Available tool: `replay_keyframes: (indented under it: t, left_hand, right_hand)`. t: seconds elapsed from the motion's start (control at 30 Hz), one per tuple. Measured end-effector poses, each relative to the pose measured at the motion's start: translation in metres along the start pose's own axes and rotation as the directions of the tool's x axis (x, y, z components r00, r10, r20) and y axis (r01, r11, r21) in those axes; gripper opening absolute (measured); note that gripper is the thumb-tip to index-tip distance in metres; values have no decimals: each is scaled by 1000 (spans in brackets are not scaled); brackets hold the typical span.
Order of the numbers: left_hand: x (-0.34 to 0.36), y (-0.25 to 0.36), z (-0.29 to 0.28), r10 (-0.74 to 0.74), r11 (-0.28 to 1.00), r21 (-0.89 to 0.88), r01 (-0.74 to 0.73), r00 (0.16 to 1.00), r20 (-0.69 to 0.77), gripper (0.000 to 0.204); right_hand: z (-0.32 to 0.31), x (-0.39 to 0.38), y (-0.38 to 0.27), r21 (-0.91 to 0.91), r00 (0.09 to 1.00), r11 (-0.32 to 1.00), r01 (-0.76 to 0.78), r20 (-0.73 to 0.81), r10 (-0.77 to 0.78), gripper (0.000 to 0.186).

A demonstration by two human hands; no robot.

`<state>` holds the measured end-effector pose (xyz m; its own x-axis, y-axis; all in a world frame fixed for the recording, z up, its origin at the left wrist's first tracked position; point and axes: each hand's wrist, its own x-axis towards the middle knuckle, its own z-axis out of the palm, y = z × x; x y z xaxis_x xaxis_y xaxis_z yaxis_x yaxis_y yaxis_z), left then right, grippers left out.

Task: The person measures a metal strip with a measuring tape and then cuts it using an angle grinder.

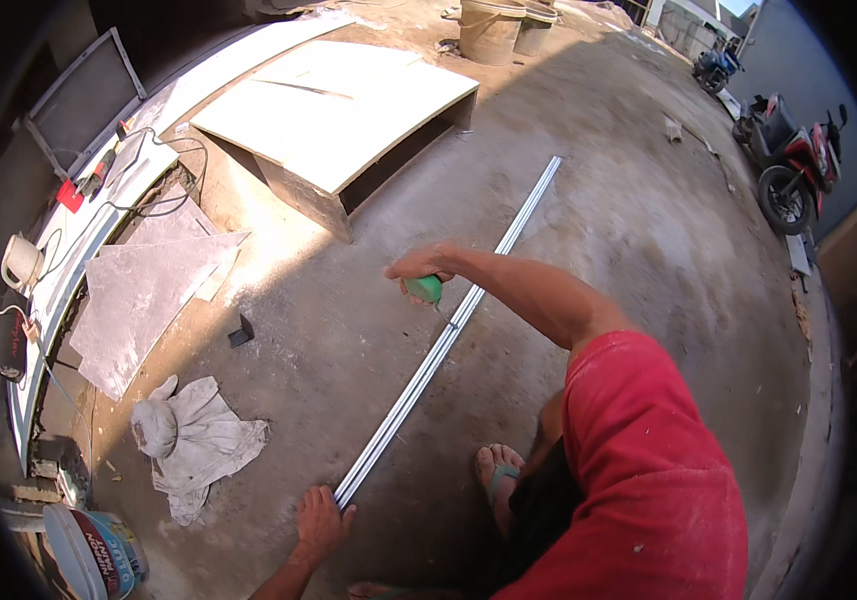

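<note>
A long, narrow bundle of silvery metal profiles (411,392) lies on the ground, slanting from near my left hand to the far right. At its near end, my left hand (322,526) is low to the ground, with thumb and fingers around the tip. My right hand (417,268) is above the middle of the profiles, closed around a green-handled tool (424,290). From the tool a thin dark shaft points down to the metal; its exact kind is unclear, as my fingers cover part of it.
Left of me are a crumpled grey cloth (211,440), a small black block (241,331), flat grey boards (154,290) and a paint bucket (99,555). Ahead stands a low box with a pale top (334,120). Cords and tools line a white ledge (74,225). A red motorbike (799,165) stands far right.
</note>
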<state>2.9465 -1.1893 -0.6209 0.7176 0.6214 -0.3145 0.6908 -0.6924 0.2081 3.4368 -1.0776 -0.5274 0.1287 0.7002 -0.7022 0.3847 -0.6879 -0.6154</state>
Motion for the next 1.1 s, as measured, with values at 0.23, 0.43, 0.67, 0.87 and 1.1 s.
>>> replay_keyframes:
  t: [0.23,0.43,0.67,0.87,1.1]
  left_hand:
    - [13,-4,13,3,995,-104,-2,1000,8,31]
    - [22,-27,21,6,911,-413,-3,1000,5,25]
    - [26,-37,37,25,886,-463,-28,1000,-13,23]
    - [29,-31,36,29,891,-454,1,998,60,26]
    - [31,-19,31,50,886,-463,-28,998,35,26]
  right_hand:
    - [2,6,37,-843,986,538,8,-82,-143,38]
    - [0,3,100,-767,935,580,-273,-354,-27,47]
    - [6,21,123,-476,861,796,-374,-496,108,47]
    - [-5,6,121,-664,934,679,-314,-346,93,52]
    - [-12,12,148,-728,928,624,-283,-372,-13,49]
